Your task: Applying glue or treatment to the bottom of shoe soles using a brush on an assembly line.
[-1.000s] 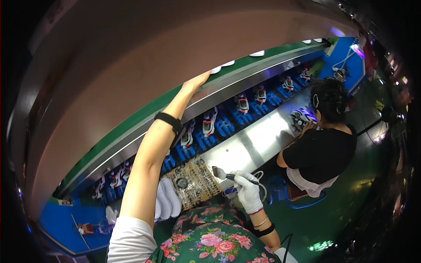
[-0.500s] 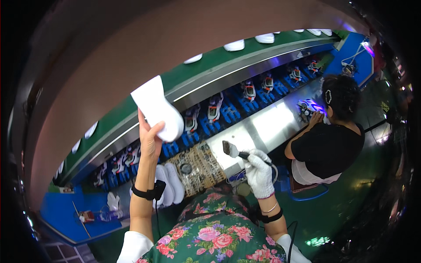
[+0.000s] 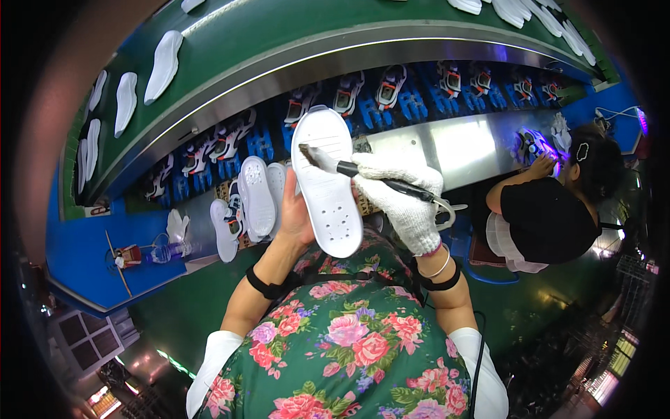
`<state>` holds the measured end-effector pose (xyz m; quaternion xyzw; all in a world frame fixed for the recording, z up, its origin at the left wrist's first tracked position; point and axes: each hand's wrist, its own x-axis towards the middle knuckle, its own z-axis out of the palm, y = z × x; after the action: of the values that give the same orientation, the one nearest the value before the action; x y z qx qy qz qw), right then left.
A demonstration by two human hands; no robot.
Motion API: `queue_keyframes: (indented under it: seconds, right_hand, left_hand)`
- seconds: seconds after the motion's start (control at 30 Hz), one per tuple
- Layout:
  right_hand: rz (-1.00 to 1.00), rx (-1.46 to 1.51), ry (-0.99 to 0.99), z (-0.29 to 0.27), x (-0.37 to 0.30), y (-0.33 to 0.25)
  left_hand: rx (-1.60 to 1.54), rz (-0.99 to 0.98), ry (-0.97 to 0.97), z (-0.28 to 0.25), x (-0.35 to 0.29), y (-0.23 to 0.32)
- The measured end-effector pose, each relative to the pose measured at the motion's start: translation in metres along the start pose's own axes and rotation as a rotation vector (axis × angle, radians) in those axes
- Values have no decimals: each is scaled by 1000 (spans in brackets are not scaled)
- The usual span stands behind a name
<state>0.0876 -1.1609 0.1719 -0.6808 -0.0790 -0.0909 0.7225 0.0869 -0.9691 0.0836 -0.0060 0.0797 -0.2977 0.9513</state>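
My bare left hand (image 3: pixel 299 215) holds a white shoe sole (image 3: pixel 325 192) in front of my chest, its long face turned up, with small holes at the near end. My right hand (image 3: pixel 408 202), in a white knitted glove, grips a brush (image 3: pixel 347 168) with a black handle and a pale tube at its back. The brush's dark bristle tip lies over the far half of the sole and seems to touch it. Beside my left hand several more white soles (image 3: pixel 257 199) stand close together, with a shoe upper (image 3: pixel 236 215) among them.
An upper green conveyor belt (image 3: pixel 230 52) carries loose white soles (image 3: pixel 164 66). Below it, shoe uppers (image 3: pixel 391 86) sit on a lower line with blue holders (image 3: pixel 413 105). At right a co-worker (image 3: pixel 548 209) handles a shoe under violet light. A blue table (image 3: pixel 84 258) stands left.
My left hand has brought the sole down from the upper belt and in front of me. My right hand has moved the brush up and left onto the sole. The view has shifted.
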Motion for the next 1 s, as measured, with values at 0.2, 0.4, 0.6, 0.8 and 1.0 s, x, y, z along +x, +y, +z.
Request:
queue_keyframes:
  seconds: [0.2, 0.4, 0.6, 0.8, 1.0]
  right_hand:
    - [-379, -340, 18, 5, 4, 2]
    - [-652, -694, 3, 4, 11, 0]
    - [-497, -528, -204, 16, -16, -1]
    - [-577, -523, 23, 8, -7, 13]
    - [-465, -278, -273, 11, -14, 8]
  left_hand:
    - [234, 101, 222, 29, 8, -14]
    - [226, 9, -225, 7, 11, -27]
    - [746, 138, 332, 7, 2, -24]
    - [256, -52, -310, -5, -3, -11]
    - [237, 107, -54, -15, -8, -3]
